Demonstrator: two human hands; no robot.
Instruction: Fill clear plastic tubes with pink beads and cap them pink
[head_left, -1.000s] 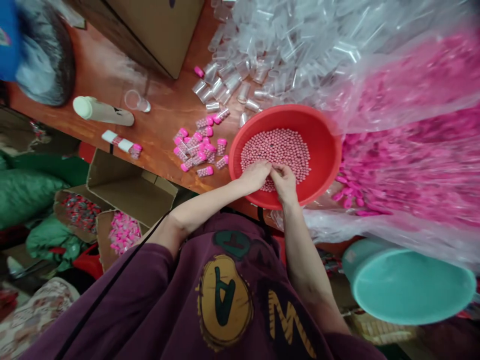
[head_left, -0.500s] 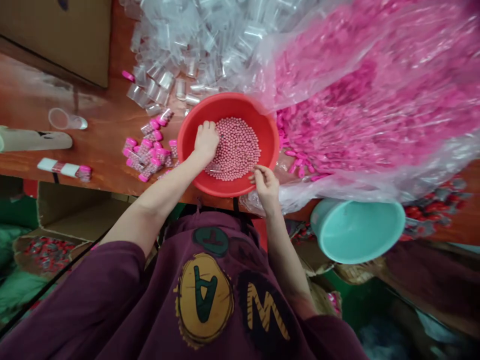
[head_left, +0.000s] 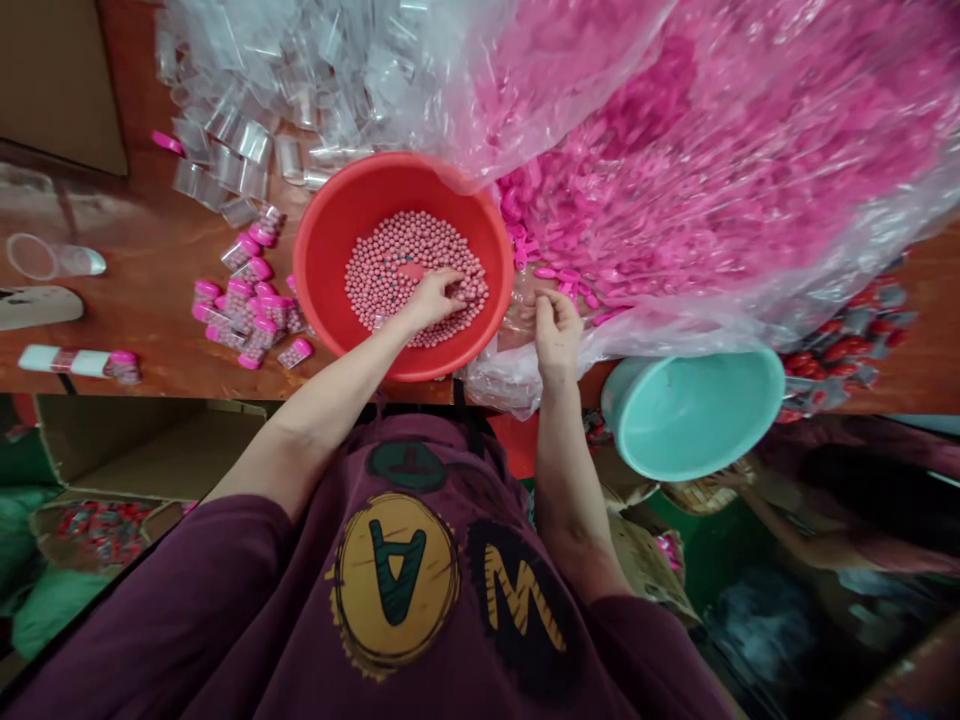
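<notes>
Wooden counter (head_left: pixel 157 290), clear bag of pink caps (head_left: pixel 712 170) at right. Red basin (head_left: pixel 330 240) centre, pink beads (head_left: pixel 405 265) inside. Teal basin (head_left: pixel 694 415) off counter edge. Left hand (head_left: pixel 435 298) on beads, fingers curled together into pile. Right hand (head_left: pixel 556 325) at bag edge, fingers pinched; grip contents unclear. Capped vials (head_left: pixel 251 310) left of red basin.

We are in a small packing workshop: a wooden table (head_left: pixel 150 300) heaped with empty clear vials (head_left: pixel 247 90), bagged pink caps (head_left: pixel 712 150), a red basin (head_left: pixel 330 230) of beads, and cartons (head_left: pixel 142 450) below.
</notes>
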